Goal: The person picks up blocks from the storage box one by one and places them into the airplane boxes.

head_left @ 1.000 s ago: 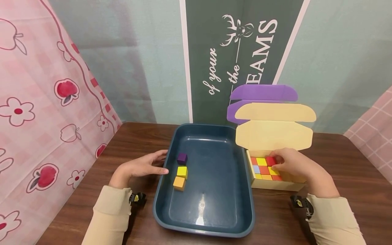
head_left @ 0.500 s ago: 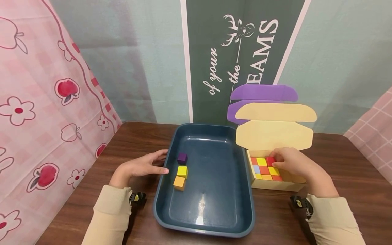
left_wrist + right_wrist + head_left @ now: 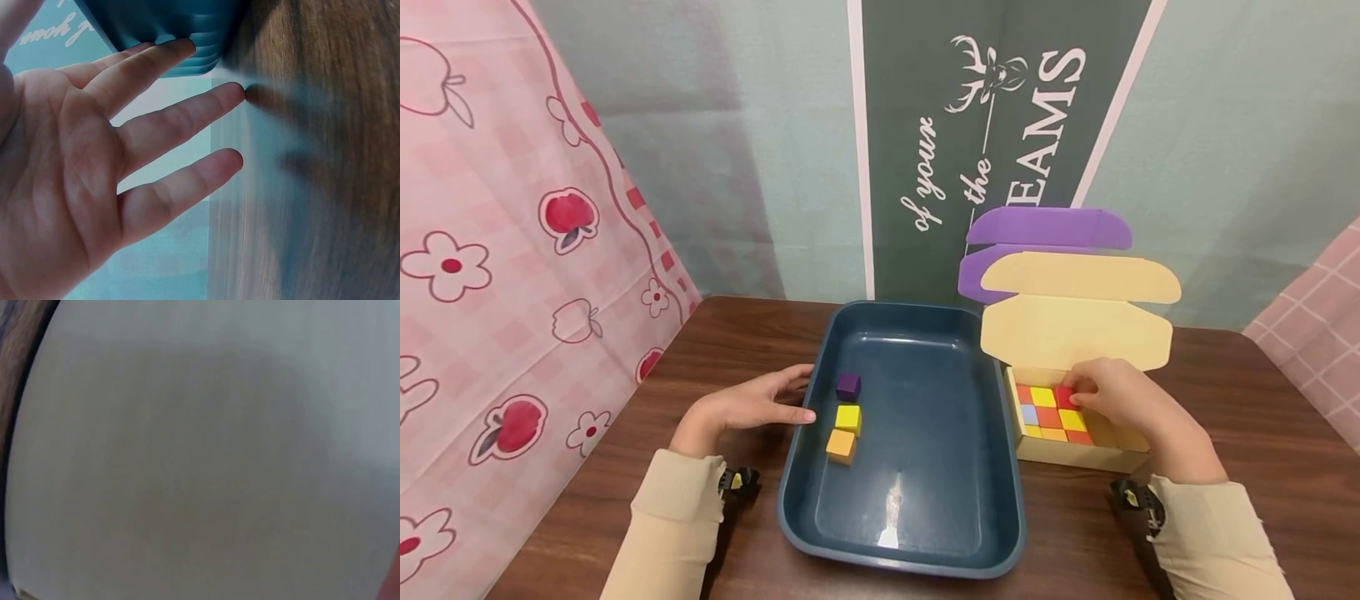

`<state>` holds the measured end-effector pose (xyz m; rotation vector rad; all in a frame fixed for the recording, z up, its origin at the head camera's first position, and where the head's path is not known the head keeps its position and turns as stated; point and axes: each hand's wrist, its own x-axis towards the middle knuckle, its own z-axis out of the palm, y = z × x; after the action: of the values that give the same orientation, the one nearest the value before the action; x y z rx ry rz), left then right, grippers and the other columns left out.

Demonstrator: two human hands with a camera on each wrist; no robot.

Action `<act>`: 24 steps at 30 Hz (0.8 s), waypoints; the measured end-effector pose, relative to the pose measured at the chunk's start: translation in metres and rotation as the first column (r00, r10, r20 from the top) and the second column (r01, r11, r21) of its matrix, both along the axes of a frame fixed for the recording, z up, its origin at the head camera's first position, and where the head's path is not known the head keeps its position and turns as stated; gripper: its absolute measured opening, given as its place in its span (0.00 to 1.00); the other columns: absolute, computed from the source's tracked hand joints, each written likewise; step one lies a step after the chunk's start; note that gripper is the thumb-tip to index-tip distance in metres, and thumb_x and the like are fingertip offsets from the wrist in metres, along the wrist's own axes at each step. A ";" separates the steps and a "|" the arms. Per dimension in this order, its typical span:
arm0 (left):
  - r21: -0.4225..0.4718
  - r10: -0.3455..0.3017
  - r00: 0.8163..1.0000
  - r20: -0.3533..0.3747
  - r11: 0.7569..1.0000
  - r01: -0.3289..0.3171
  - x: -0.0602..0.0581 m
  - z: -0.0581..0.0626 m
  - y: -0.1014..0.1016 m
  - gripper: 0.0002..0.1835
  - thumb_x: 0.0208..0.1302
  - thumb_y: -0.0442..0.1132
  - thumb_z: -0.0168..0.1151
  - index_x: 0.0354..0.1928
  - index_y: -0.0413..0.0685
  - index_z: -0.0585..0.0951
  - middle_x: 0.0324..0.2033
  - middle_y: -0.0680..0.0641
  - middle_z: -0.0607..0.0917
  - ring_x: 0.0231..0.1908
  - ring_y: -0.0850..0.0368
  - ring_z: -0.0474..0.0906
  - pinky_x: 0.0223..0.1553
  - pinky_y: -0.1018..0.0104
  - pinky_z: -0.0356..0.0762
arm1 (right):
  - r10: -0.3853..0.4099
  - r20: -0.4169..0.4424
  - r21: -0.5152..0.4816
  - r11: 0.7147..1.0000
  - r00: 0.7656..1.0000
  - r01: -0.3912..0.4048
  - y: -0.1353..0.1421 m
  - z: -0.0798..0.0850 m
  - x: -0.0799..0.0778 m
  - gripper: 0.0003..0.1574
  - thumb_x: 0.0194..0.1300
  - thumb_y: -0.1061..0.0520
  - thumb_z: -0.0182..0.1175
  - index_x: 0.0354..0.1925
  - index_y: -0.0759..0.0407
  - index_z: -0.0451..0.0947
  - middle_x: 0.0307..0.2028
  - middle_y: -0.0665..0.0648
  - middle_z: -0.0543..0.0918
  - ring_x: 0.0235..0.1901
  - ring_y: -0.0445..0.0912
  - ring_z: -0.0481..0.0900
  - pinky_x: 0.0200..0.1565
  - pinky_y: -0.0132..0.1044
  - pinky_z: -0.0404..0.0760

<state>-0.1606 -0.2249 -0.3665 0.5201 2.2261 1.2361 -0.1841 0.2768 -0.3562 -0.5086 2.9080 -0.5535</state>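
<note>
My left hand [image 3: 748, 404] lies along the left side of a dark blue tray [image 3: 917, 569], its fingers spread straight with tips at the tray's outer wall [image 3: 159, 28]. Inside the tray, on its left, a purple cube [image 3: 848, 387], a yellow cube [image 3: 848, 419] and an orange cube [image 3: 841, 447] stand in a row. My right hand [image 3: 1116, 396] reaches into a pale yellow box [image 3: 1067, 452] right of the tray. Its thumb and fingers pinch a red cube [image 3: 1063, 396] at the back of the rows of coloured cubes. The right wrist view is filled by a pale surface.
The box's pale yellow lid [image 3: 1075, 329] stands raised behind it. A purple lid [image 3: 1048, 227] shows farther back. All of this is on a brown wooden table [image 3: 752, 333], with a green printed cloth [image 3: 775, 150] behind and a pink one [image 3: 512, 250] at left.
My right thumb has slid back from the yellow cube to the edge of the red one, uncovering more of the yellow. The left hand stays at the tray.
</note>
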 end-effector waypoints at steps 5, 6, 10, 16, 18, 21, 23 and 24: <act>-0.005 0.000 1.000 -0.004 1.000 0.000 0.000 0.001 0.000 0.47 0.65 0.50 0.66 0.77 0.41 0.51 0.74 0.35 0.61 0.74 0.33 0.54 0.72 0.36 0.57 | -0.033 0.010 0.005 0.999 0.999 0.033 -0.003 0.004 0.002 0.06 0.59 0.63 0.68 0.37 0.61 0.83 0.34 0.58 0.86 0.35 0.51 0.78 0.41 0.48 0.81; -0.008 0.000 1.000 -0.006 1.000 0.000 0.000 0.001 0.000 0.47 0.65 0.50 0.66 0.77 0.41 0.51 0.74 0.35 0.61 0.74 0.33 0.55 0.72 0.36 0.57 | -0.041 0.013 0.004 0.999 0.999 0.041 -0.003 0.006 0.003 0.07 0.60 0.62 0.68 0.38 0.61 0.83 0.35 0.59 0.86 0.35 0.52 0.78 0.41 0.49 0.81; -0.016 0.001 1.000 -0.011 1.000 -0.002 -0.001 0.001 0.001 0.47 0.65 0.50 0.66 0.77 0.41 0.51 0.75 0.35 0.60 0.75 0.34 0.54 0.72 0.36 0.56 | -0.055 0.013 -0.013 0.998 0.998 0.055 -0.007 0.015 0.009 0.11 0.61 0.59 0.68 0.43 0.59 0.83 0.38 0.61 0.87 0.37 0.52 0.80 0.42 0.51 0.83; -0.019 0.001 1.000 -0.013 1.000 -0.001 -0.002 0.001 0.002 0.47 0.65 0.50 0.66 0.77 0.42 0.51 0.75 0.36 0.61 0.75 0.34 0.55 0.72 0.36 0.57 | 0.071 -0.036 -0.053 0.996 0.997 -0.072 -0.029 0.038 0.015 0.18 0.62 0.57 0.68 0.49 0.63 0.81 0.37 0.58 0.88 0.34 0.46 0.84 0.39 0.46 0.87; -0.015 0.003 1.000 -0.011 1.000 -0.003 -0.002 0.002 0.002 0.47 0.65 0.50 0.66 0.77 0.42 0.51 0.75 0.35 0.60 0.75 0.34 0.54 0.72 0.36 0.57 | 0.128 -0.049 -0.072 0.989 0.991 -0.131 -0.043 0.049 0.016 0.18 0.62 0.57 0.67 0.50 0.62 0.81 0.36 0.54 0.88 0.34 0.44 0.84 0.38 0.41 0.87; -0.008 0.004 1.000 0.000 1.000 -0.004 -0.001 0.001 0.001 0.48 0.65 0.50 0.66 0.77 0.42 0.51 0.75 0.35 0.60 0.75 0.33 0.54 0.72 0.36 0.57 | 0.234 -0.070 -0.097 0.966 0.970 -0.240 -0.066 0.063 0.015 0.18 0.62 0.58 0.68 0.50 0.61 0.81 0.35 0.51 0.88 0.34 0.42 0.84 0.38 0.37 0.86; 0.001 0.003 1.000 0.011 1.000 -0.003 -0.001 0.001 0.001 0.48 0.65 0.50 0.66 0.77 0.41 0.50 0.75 0.35 0.60 0.75 0.33 0.54 0.72 0.36 0.58 | 0.294 -0.081 -0.095 0.949 0.952 -0.301 -0.082 0.070 0.013 0.19 0.62 0.57 0.69 0.51 0.60 0.82 0.37 0.51 0.88 0.37 0.42 0.85 0.41 0.38 0.87; 0.004 0.002 1.000 0.014 1.000 -0.002 0.000 0.000 0.001 0.48 0.65 0.50 0.66 0.77 0.41 0.50 0.75 0.35 0.60 0.74 0.32 0.54 0.71 0.35 0.58 | 0.325 -0.090 -0.087 0.939 0.941 -0.333 -0.090 0.073 0.011 0.19 0.62 0.57 0.69 0.51 0.59 0.82 0.38 0.51 0.88 0.38 0.42 0.85 0.42 0.39 0.87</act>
<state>-0.1610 -0.2234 -0.3664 0.5087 2.2138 1.2415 -0.1736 0.1864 -0.2833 -1.0268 2.7803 -0.6435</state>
